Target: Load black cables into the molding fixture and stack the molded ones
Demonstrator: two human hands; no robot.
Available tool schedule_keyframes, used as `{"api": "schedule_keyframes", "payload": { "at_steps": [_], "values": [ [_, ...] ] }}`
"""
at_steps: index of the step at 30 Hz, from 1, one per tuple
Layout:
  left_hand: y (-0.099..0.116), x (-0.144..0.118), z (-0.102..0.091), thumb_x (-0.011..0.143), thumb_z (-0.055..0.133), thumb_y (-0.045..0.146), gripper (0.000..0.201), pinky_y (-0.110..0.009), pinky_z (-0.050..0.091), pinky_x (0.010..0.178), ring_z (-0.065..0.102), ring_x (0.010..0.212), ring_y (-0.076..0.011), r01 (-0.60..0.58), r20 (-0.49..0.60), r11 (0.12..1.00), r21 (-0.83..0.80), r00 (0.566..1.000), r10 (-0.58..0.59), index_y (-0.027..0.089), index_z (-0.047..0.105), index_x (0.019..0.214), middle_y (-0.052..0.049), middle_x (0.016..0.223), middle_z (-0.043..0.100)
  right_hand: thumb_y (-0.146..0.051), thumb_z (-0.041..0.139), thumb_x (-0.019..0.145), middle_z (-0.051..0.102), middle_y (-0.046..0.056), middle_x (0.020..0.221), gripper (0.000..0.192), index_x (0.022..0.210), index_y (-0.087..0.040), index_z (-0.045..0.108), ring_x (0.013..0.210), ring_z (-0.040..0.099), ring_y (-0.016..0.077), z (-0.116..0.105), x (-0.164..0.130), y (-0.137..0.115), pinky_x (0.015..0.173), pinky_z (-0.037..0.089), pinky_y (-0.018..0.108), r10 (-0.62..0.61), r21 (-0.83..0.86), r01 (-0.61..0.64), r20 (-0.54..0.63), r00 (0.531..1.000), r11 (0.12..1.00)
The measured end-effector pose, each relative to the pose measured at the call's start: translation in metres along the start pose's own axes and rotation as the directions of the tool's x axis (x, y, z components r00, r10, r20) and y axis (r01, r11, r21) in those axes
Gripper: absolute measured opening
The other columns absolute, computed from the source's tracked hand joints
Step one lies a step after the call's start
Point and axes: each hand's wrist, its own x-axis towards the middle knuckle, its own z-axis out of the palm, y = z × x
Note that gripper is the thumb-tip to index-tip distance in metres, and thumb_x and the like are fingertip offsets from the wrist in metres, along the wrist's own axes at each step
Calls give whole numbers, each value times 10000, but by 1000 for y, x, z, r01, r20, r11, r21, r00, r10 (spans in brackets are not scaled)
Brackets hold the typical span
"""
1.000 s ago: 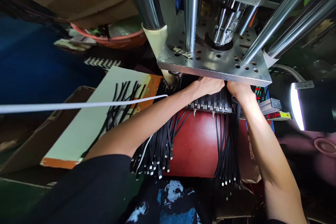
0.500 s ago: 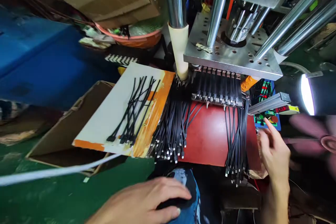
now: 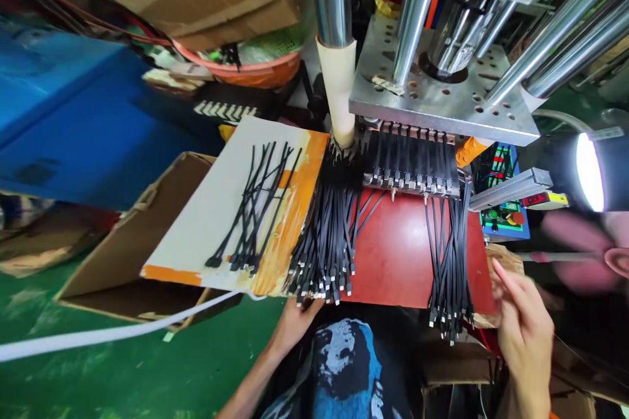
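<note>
A press with steel columns stands over a mould fixture [image 3: 411,167] that holds a row of black cables. On the red work surface [image 3: 393,255] two bundles of black cables hang toward me, a left bundle [image 3: 328,236] and a right bundle [image 3: 448,262]. My left hand [image 3: 295,322] is under the near edge, its fingers touching the plug ends of the left bundle. My right hand [image 3: 523,330] hovers with fingers apart just right of the right bundle, holding nothing.
A white and orange board [image 3: 230,209] with a few loose black cables [image 3: 255,209] lies on a cardboard box [image 3: 128,249] at left. A control panel with buttons [image 3: 504,219] and a bright lamp [image 3: 590,170] are at right. A white cord [image 3: 98,334] crosses the green floor.
Both hands came out from under the press plate. The left hand then dropped to my lap and now reaches the left bundle's ends; the right hand drew back from the control panel.
</note>
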Motion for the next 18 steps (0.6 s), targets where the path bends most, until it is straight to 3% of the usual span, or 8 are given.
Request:
{"api": "schedule_keyframes", "payload": {
  "at_steps": [2, 4, 6, 9, 15, 18],
  "values": [
    [-4, 0, 0, 820, 654, 644, 457, -414, 637, 858, 775, 872, -321, -10, 8, 1000, 15, 1000, 10, 197, 743, 798, -86, 857, 821, -240, 394, 1026, 654, 105, 1148, 566, 1556, -319, 578, 1035, 676, 266, 1, 62, -26, 949, 561, 458, -202, -51, 211, 147, 968, 976],
    [-7, 0, 1, 814, 655, 650, 469, -433, 634, 897, 781, 917, -333, -16, 5, 1000, 26, 1000, 16, 194, 758, 859, -97, 912, 830, -187, 351, 1020, 621, 125, 1169, 599, 1572, -275, 568, 1065, 650, 264, 13, 120, -42, 952, 553, 437, -303, -181, 339, 200, 932, 923],
    [-10, -1, 2, 809, 645, 677, 502, -464, 625, 954, 783, 978, -352, -13, -9, 999, 32, 1000, 13, 196, 764, 894, -108, 943, 833, -148, 364, 990, 620, 141, 1171, 599, 1523, -231, 626, 989, 649, 257, 29, 166, -49, 858, 560, 387, -316, -319, 396, 274, 908, 861],
    [-11, -1, 1, 800, 627, 715, 522, -507, 600, 1029, 781, 1003, -366, -21, 2, 999, 45, 1000, 21, 212, 756, 853, -111, 897, 830, -122, 414, 949, 645, 135, 1141, 625, 1529, -223, 624, 907, 660, 238, 51, 213, -47, 787, 542, 332, -254, -442, 394, 342, 905, 806],
    [-8, 5, -8, 815, 612, 715, 528, -512, 563, 1094, 764, 1109, -375, -56, 90, 995, 87, 995, 48, 229, 785, 926, -105, 941, 842, -79, 430, 906, 681, 161, 1229, 727, 1613, -224, 518, 1050, 696, 297, 70, 267, -49, 922, 551, 411, -183, -486, 343, 348, 920, 804],
    [-10, 4, -8, 882, 568, 662, 498, -502, 548, 1120, 749, 1169, -366, -84, 125, 990, 110, 990, 70, 228, 792, 977, -110, 1028, 842, -135, 398, 948, 658, 184, 1323, 708, 1652, -193, 446, 1195, 683, 319, 54, 239, -56, 1011, 559, 470, -242, -382, 352, 307, 920, 854]
  ]
}}
